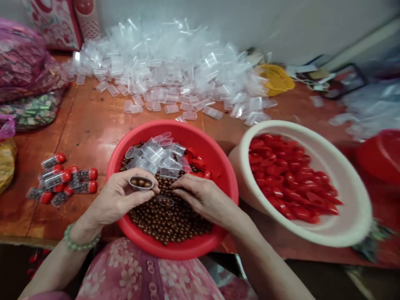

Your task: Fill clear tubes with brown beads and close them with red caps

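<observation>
Brown beads (170,221) fill the red basin (218,166) at the near edge of the wooden surface (90,129), and both hands work over them. The left hand (120,198) grasps a small clear tube (141,182) between thumb and fingers, its open mouth turned toward the camera with a few beads already inside. The right hand (203,198) lies palm down on the beads just beside it, fingertips pinched together near the tube; whether it holds a bead cannot be told. A second clear tube (165,202) sits mouth up in the beads between the two hands. At the far side of the basin lie empty tubes (156,156) in a loose heap, with a few red caps (196,162) next to them.

A green bracelet (79,241) circles the left wrist. Left of the basin, on the surface, lies a cluster of filled tubes (62,179) with red caps on. Right of the basin, touching it, stands a white basin (350,183) holding many loose caps (287,179). Behind both, a large pile of clear tubes (168,71) spreads across the surface to the wall, with a yellow basket (276,79) at its right end. Pink bags (25,62) of wrapped items sit at the far left. Another red basin (381,156) shows at the right edge
</observation>
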The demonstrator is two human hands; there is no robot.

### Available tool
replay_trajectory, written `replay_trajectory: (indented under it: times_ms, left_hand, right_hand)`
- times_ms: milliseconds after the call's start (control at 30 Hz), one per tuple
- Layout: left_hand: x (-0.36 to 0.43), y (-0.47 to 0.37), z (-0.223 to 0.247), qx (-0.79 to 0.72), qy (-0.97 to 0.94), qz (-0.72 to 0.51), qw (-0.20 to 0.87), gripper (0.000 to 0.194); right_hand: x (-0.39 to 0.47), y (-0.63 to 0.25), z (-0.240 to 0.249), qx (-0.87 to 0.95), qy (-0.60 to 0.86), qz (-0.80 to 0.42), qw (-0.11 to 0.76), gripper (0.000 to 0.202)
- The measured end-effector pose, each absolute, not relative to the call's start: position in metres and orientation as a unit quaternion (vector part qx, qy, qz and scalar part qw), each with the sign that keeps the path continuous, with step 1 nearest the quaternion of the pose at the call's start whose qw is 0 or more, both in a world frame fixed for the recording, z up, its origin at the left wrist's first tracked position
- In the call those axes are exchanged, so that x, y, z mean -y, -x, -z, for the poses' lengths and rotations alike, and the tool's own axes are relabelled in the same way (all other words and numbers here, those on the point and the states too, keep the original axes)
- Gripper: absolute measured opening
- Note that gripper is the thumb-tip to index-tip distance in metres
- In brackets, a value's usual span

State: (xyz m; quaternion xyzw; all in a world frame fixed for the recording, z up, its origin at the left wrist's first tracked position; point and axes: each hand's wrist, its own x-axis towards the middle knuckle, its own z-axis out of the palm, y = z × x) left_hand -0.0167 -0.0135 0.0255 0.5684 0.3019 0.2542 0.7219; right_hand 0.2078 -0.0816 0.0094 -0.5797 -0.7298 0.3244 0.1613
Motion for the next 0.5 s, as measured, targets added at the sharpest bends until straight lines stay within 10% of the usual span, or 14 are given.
replay_trajectory:
  times_ms: [500]
  left_hand:
    - [0.020, 0.001, -0.026, -0.387, -0.585, -0.255, 0.666, 0.014]
  right_hand:
    - [0.076, -0.257, -0.011, 0.726, 0.669, -0.159, -0.005, 0.007]
